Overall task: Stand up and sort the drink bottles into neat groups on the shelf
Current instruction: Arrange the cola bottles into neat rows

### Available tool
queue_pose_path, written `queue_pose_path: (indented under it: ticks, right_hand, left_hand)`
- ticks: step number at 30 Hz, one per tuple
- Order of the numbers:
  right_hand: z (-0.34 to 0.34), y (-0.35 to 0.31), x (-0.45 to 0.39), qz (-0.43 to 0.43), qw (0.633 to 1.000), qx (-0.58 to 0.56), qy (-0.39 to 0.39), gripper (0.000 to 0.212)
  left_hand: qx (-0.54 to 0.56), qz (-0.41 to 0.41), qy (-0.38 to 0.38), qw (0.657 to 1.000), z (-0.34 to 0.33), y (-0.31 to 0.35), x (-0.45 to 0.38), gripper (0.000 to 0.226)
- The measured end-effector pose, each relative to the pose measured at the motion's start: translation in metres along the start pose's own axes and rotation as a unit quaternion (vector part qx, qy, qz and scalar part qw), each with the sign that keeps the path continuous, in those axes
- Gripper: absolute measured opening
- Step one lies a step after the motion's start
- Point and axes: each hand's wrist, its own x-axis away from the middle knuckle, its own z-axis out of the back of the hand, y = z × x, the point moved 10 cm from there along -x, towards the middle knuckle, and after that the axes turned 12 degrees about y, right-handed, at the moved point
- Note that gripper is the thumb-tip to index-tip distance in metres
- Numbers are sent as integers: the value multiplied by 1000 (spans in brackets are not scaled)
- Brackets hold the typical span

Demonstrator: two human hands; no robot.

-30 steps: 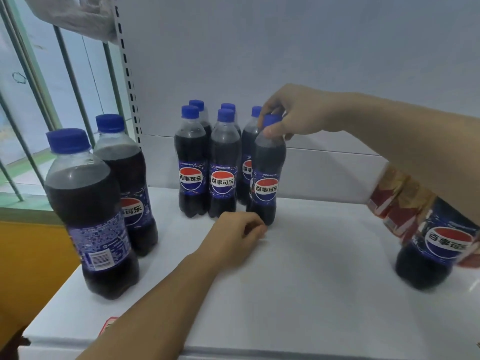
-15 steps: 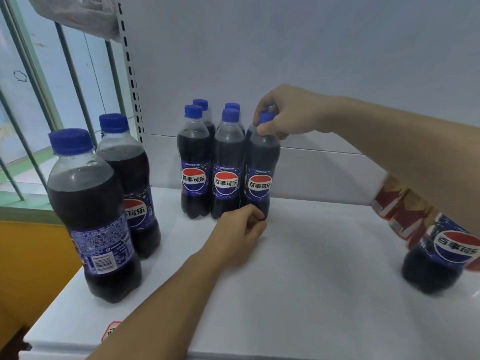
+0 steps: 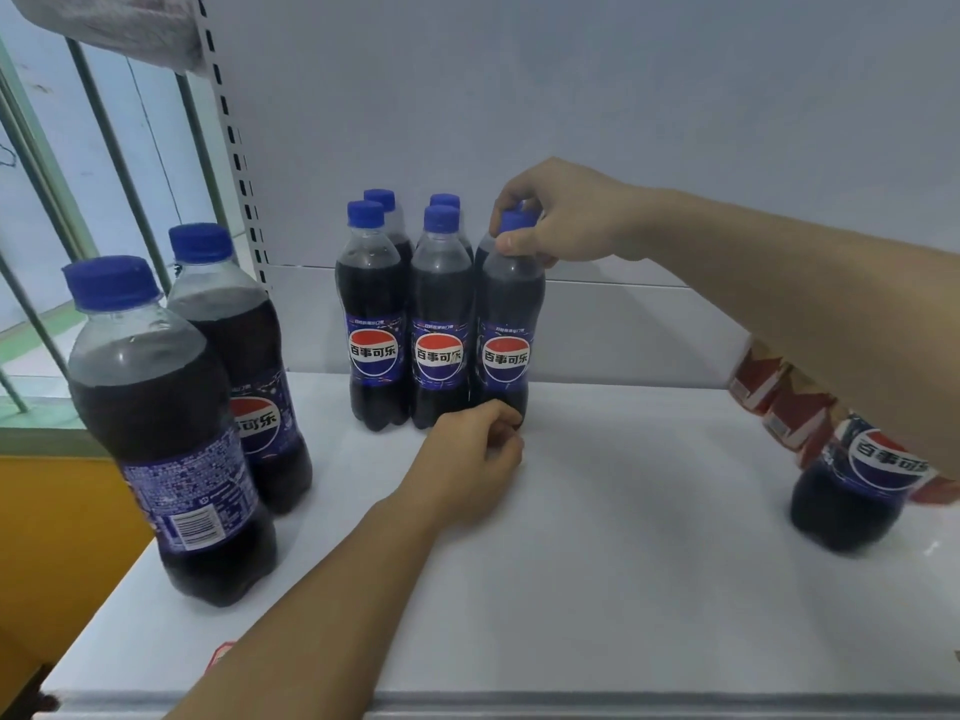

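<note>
Your right hand (image 3: pixel 563 215) is at about 12 o'clock on the white shelf (image 3: pixel 623 537), and its thumb and fingers are curled around the blue cap of the front right bottle (image 3: pixel 506 330), so this hand holds the bottle by the top. The bottle stands upright, touching the middle front bottle (image 3: pixel 440 330) on its left side. Next to that one stands the front left bottle (image 3: pixel 371 324). These three make a straight row with the labels to you. Behind them you see the caps of more bottles (image 3: pixel 382 200), close to the back wall; how many are there I cannot tell exactly.

Your left hand (image 3: pixel 475 459) rests on the shelf just in front of the row, near the foot of the bottle you hold. Its fingers are curled loosely inward; I cannot tell if they touch the bottle or pinch anything.

At 9 o'clock two bigger-looking bottles stand upright, apart from the group: the near bottle (image 3: pixel 166 433) with the barcode to you, and the second bottle (image 3: pixel 244 356) just behind it, touching or almost touching. At 3 o'clock one lone bottle (image 3: pixel 852 485) stands partly hidden under your right forearm, and red packets (image 3: pixel 769 402) lie just behind it.
</note>
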Motion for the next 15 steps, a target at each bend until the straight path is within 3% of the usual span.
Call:
queue_pose_path:
  ticks: [5,10,15]
  right_hand:
    - [-2,3,-1,-21,1000,-8,-11,16]
    - [5,8,9,-34,998,32,-39,41]
    - [55,11,40,-20,992,125,-7,41]
  left_hand:
    - [3,6,-6,1000,-1,0,0,24]
    - [-13,-5,-17,1000,-1,4,1,19]
    - [-71,-63,-96,991,-20,22,11,16]
